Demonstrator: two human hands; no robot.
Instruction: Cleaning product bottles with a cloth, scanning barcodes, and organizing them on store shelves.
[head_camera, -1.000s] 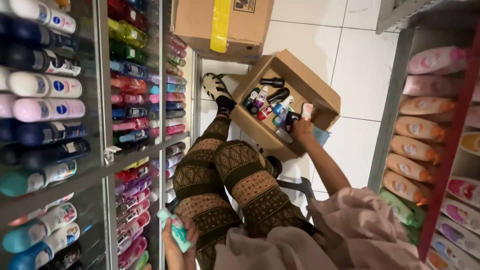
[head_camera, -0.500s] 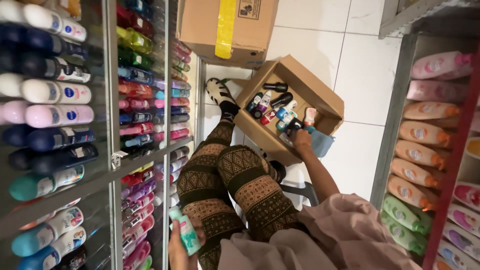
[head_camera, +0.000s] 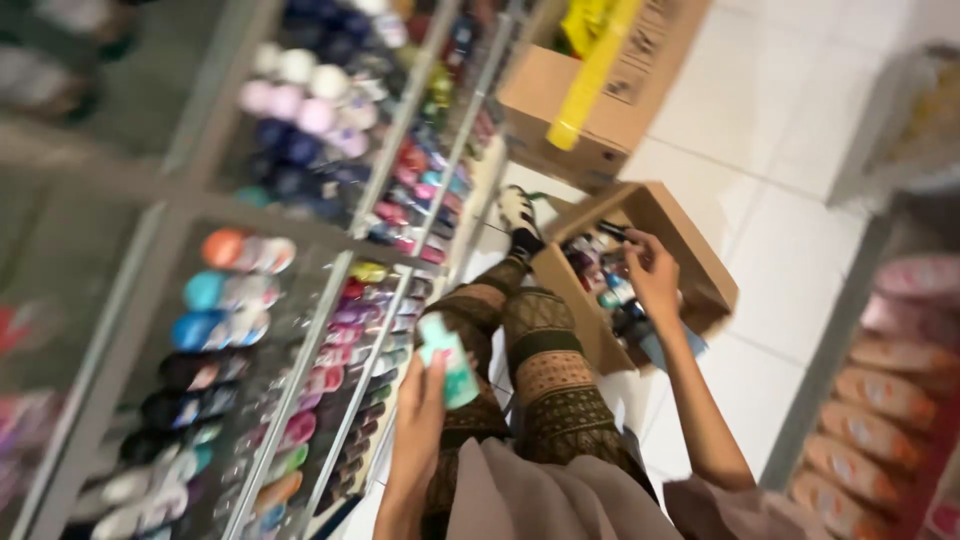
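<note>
Inside open carton: small bottles.

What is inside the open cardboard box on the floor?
The open box holds small bottles, blurred. The right hand reaches in and covers some; the box bottom is hidden.

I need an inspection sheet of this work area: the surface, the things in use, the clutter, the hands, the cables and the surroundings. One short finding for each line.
Surface: white tiled floor; the person sits on it with legs stretched out.
Job's things: small green bottle in the left hand; open cardboard box of small bottles beside the legs.
Clutter: larger cardboard box with yellow tape stands beyond the open one.
Grippers: left hand grips the green bottle near the shelf; right hand reaches into the open cardboard box, what it holds is too blurred to tell.
Cables: nothing seen.
Surroundings: glass shelves of small bottles on the left; shelves of pink and orange packs on the right. The picture is blurred.
</note>
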